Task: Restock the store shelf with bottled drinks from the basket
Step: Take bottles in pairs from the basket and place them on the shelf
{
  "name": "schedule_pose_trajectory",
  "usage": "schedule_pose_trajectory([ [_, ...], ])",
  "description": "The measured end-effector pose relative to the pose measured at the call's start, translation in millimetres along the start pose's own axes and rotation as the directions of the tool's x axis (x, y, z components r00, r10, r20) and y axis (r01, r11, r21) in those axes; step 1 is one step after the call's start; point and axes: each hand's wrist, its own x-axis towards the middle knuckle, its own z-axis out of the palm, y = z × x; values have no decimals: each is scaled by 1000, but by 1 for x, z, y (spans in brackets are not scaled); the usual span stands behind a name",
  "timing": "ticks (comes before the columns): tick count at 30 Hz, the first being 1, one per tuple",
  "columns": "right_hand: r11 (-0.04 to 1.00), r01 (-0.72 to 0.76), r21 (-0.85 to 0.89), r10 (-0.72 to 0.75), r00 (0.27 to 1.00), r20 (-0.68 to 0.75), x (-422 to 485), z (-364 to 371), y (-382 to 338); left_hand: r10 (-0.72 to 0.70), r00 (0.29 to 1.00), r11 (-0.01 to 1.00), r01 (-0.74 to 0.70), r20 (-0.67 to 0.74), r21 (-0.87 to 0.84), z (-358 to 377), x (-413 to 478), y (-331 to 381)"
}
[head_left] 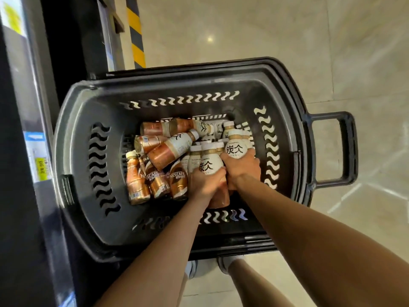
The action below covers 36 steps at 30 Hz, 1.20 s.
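Two white-capped bottles are gripped, one by the left hand [207,181], one by the right hand [242,168], near the basket's [73,134] right edge, apparently for shelving.

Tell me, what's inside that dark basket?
The basket holds a pile of coffee bottles, lying and upright. The left hand and right hand each grip a white-labelled bottle. Whatever lies under the pile is covered.

A yellow-and-black striped post [135,29] stands on the glossy beige tiled floor [287,41], at the view's top.
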Motion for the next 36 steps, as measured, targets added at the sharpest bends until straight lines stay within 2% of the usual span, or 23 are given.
schedule_pose_trajectory([
  [2,997,3,74,-5,1000,23,-9,-14,3,9,996,991,2,87,-131,-8,-16,6],
  [6,975,47,216,-60,997,57,-50,-61,-3,134,965,959,-69,227,-275,-38,-68,33],
  [13,940,247,234,-264,963,45,-198,-200,-63,217,958,929,-144,185,-340,-134,-223,133],
  [18,881,393,264,-397,917,-39,-333,-315,-125,312,949,898,-282,36,-338,-215,-354,208],
  [22,802,517,300,-508,854,-114,-422,-387,-165,421,905,830,-414,-67,-375,-267,-443,258],
  [28,710,626,321,-611,775,-160,-512,-459,-160,555,811,719,-579,-183,-384,-313,-567,281],
  [33,603,727,329,-738,665,-114,-558,-486,-148,524,793,652,-609,-311,-453,-330,-643,258],
  [36,518,780,352,-826,562,-31,-587,-491,-154,444,769,610,-636,-460,-473,-339,-679,237],
])
